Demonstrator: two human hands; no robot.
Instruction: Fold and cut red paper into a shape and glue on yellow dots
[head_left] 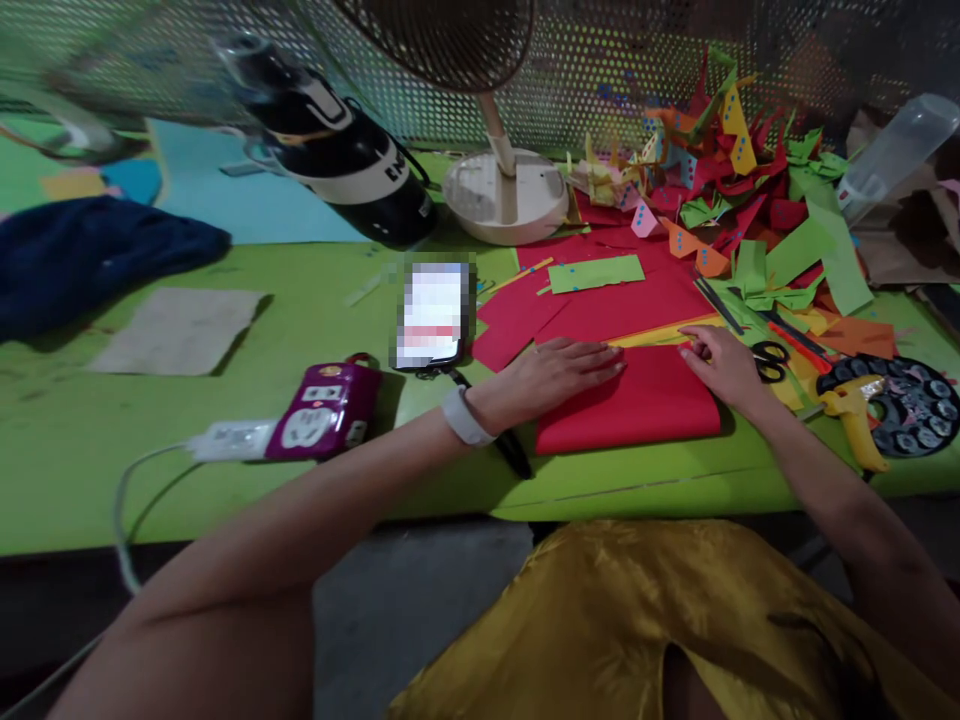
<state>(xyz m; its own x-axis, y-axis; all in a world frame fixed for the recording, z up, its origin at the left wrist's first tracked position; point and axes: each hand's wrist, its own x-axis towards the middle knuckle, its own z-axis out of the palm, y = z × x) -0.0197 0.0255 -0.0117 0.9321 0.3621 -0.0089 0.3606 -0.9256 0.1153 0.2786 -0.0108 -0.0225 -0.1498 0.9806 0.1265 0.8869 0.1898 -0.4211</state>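
While the folded red paper [634, 410] lies right of centre, long axis crosswise, its upper-left part is covered by the flat left hand [544, 382]; its upper-right corner is met by the curled right hand [724, 370], whose grip cannot be told

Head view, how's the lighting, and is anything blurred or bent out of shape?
Head view: dim overall, darkest below the table; phone bright but coarsely pixelated; small glare spots on the purple power block; bottle slants outward, probably wide-lens distortion; its top looks soft.
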